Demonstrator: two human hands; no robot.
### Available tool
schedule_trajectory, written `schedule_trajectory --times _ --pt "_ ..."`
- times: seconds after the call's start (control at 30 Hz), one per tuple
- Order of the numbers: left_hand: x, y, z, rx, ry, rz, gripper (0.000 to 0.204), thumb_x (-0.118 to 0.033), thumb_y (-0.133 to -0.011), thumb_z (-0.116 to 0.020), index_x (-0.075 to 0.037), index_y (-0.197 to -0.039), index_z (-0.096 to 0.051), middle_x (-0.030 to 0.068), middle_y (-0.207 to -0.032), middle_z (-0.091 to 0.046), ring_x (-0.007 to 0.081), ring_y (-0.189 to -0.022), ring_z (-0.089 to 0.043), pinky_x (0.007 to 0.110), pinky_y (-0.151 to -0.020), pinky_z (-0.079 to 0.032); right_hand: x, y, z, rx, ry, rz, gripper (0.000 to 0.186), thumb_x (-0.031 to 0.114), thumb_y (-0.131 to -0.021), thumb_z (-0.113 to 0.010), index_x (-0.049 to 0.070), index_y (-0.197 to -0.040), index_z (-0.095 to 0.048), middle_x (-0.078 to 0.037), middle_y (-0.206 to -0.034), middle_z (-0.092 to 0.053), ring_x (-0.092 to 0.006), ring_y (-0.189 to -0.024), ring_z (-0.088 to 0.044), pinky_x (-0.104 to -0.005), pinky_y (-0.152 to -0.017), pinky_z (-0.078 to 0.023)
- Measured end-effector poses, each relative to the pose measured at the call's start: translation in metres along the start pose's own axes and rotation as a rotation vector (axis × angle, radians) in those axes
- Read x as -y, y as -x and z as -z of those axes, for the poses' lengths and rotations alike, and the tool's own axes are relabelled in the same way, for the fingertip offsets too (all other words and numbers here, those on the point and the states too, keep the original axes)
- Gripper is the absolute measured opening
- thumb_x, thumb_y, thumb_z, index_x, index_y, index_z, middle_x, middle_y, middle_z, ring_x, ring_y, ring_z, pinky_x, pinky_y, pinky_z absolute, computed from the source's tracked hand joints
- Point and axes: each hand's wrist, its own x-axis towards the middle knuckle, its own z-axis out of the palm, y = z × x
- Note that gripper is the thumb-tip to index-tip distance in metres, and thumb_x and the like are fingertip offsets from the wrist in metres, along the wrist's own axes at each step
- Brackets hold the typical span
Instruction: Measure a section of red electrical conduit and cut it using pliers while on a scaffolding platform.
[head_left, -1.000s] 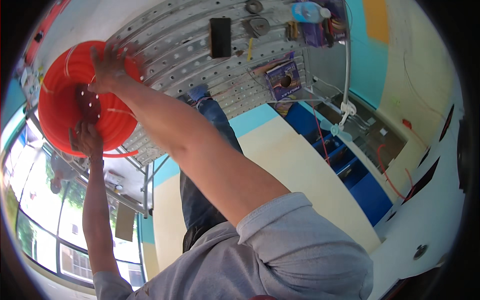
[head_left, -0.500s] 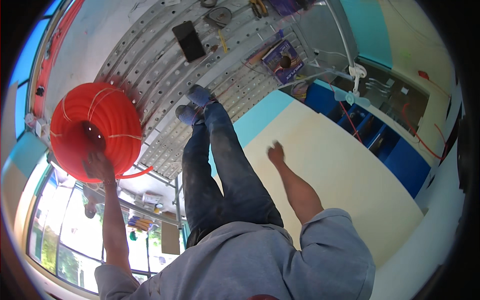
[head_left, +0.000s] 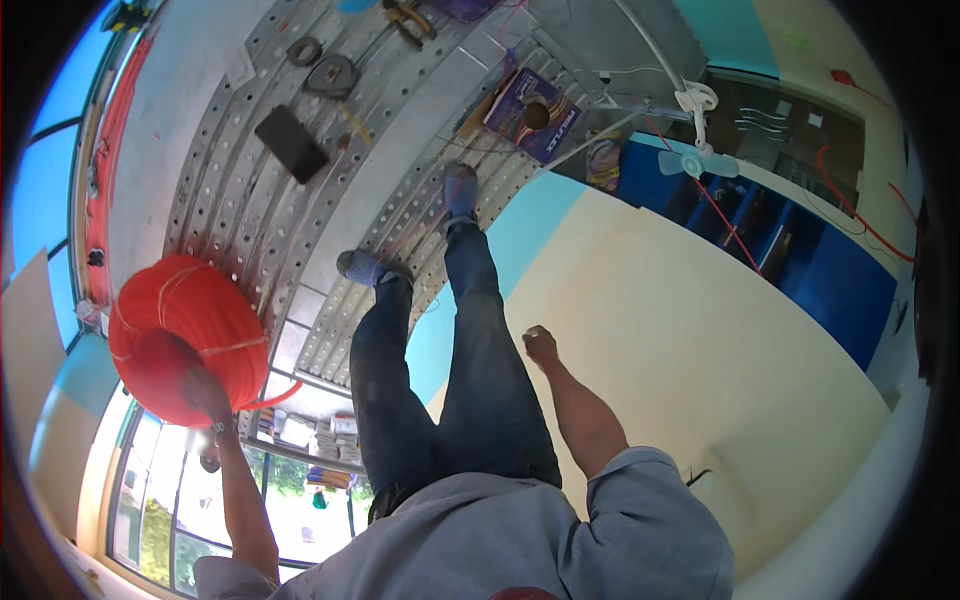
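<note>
At the left, a big coil of red-orange corrugated conduit, tied with pale strings, is held by my left hand. That hand reaches into the coil's centre hole, and its fingers are partly hidden there. A loose conduit end sticks out of the coil's lower side. My right hand hangs at my side, in front of the cream wall, with its fingers curled closed. A small pale spot shows at its fingertips; I cannot tell whether it holds anything.
I stand on perforated metal planks with gaps between sections. Ahead lie a black phone, a tape roll, a tape measure, pliers and a purple box. A ceiling fan hangs right; windows are lower left.
My feet have moved apart in a step. The coil, still in my left hand, sits lower in view, and the planks and phone have shifted left. My right hand is slightly lower.
</note>
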Motion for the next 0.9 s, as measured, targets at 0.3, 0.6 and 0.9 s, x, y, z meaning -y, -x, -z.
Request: schedule_trajectory --times 0.3,0.6,0.9 --pt "-0.083 0.0 0.041 0.229 0.892 0.033 0.079 -0.058 -0.105 -0.032 -0.003 -0.16 -0.02 0.0126 -0.168 -0.019 0.0272 -0.154 -0.019 0.043 -0.125 -0.015 0.068 -0.076 0.038 0.044 -0.339 0.02 0.034 0.024 -0.091 -0.063 -0.001 -0.113 -0.067 -0.018 -0.101 -0.072 -0.025 -0.073 -0.072 -0.0375 -0.07 -0.058" --pt "-0.191 0.055 0.108 0.303 0.956 0.255 0.084 -0.061 -0.106 -0.028 0.001 -0.16 -0.013 0.0136 -0.167 -0.017 0.0271 -0.152 -0.019 0.041 -0.126 -0.014 0.083 -0.121 0.095 0.127 -0.439 -0.013 0.038 0.022 -0.091 -0.064 -0.002 -0.121 -0.064 -0.017 -0.102 -0.07 -0.0242 -0.079 -0.071 -0.0357 -0.073 -0.059" --pt "-0.15 0.019 0.089 0.284 0.84 0.449 0.097 -0.072 -0.096 -0.042 -0.001 -0.159 -0.021 0.0158 -0.166 -0.021 0.0287 -0.153 -0.02 0.045 -0.124 -0.016 0.111 -0.174 0.112 0.143 -0.494 0.094 0.035 0.021 -0.091 -0.064 -0.002 -0.118 -0.064 -0.015 -0.096 -0.071 -0.0217 -0.075 -0.071 -0.0344 -0.069 -0.058"
